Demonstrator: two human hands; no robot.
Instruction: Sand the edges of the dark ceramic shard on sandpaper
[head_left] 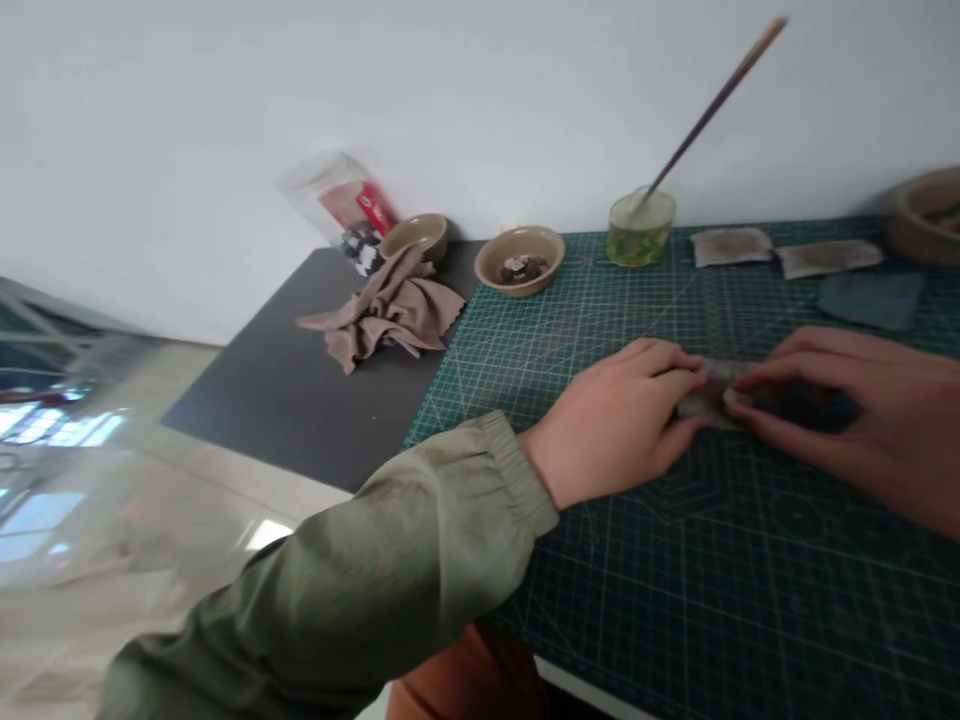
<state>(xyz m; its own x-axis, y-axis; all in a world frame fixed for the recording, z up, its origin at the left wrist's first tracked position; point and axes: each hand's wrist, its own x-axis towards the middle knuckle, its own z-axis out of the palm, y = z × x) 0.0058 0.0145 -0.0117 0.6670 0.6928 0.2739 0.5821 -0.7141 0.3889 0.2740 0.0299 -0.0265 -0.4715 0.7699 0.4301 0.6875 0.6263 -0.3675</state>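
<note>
Both of my hands rest on a green cutting mat [675, 560] and pinch a small grey-brown piece of fabric [712, 395] lying flat on it. My left hand [622, 420], in an olive sleeve, grips the piece's left end with fingers and thumb closed on it. My right hand [847, 415] comes in from the right and presses its fingertips on the other end. Most of the fabric piece is hidden under the fingers.
A crumpled tan cloth [390, 310], a plastic bag [349, 210] and two ceramic bowls [521, 260] sit at the back left. A glass jar with greenish liquid [640, 230] holds a long stick. More fabric patches [780, 250] and another bowl [926, 210] lie at the back right.
</note>
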